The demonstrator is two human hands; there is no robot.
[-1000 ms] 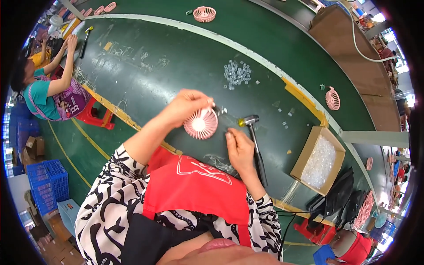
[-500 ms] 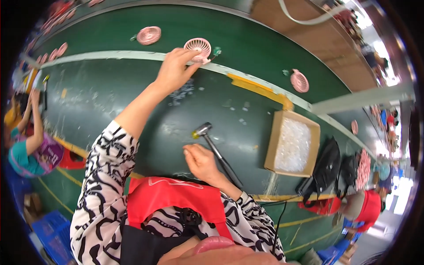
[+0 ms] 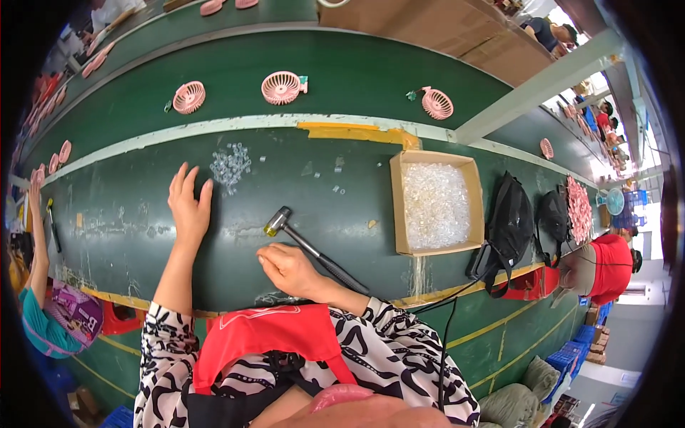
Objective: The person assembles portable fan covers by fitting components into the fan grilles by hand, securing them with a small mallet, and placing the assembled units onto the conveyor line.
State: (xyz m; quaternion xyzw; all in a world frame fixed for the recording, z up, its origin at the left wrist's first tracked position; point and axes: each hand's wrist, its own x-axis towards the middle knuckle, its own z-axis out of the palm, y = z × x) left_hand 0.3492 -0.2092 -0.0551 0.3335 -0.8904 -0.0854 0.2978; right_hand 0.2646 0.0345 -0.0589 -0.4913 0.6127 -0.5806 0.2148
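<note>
1. Head view: nearest the body, the right hand (image 3: 285, 269) is seen resting on the dark green tabletop (image 3: 128, 214), fingers curled loosely inward with nothing clearly pinched between them; whether something very small is held under the fingertips cannot be told.
2. Just beyond and beside that hand, a small mallet (image 3: 310, 250) is laid flat on the tabletop. Its long axis runs diagonally: the head, with a yellowish face, lies up and to the left of the right hand's knuckles, while the black handle passes along the hand's outer side toward the wrist and the tabletop's near edge. The right hand is plainly the nearer one to it, close beside the handle but not closed around it.
3. Farther out and to the left, the left hand (image 3: 188, 203) is laid palm-down with fingers spread and straight, holding nothing.
4. Just past its fingertips, slightly to the right, a loose pile of small clear plastic pieces (image 3: 230, 164) is scattered; the left hand is the nearer one to it, close by, though it cannot be told whether a fingertip touches the outermost pieces.
5. Off to the right, an open cardboard box (image 3: 435, 203) of similar clear pieces is seen, well apart from both hands.
6. Farthest, pink round fan grilles (image 3: 281, 87) are spaced along the green conveyor belt (image 3: 357, 71).
</note>
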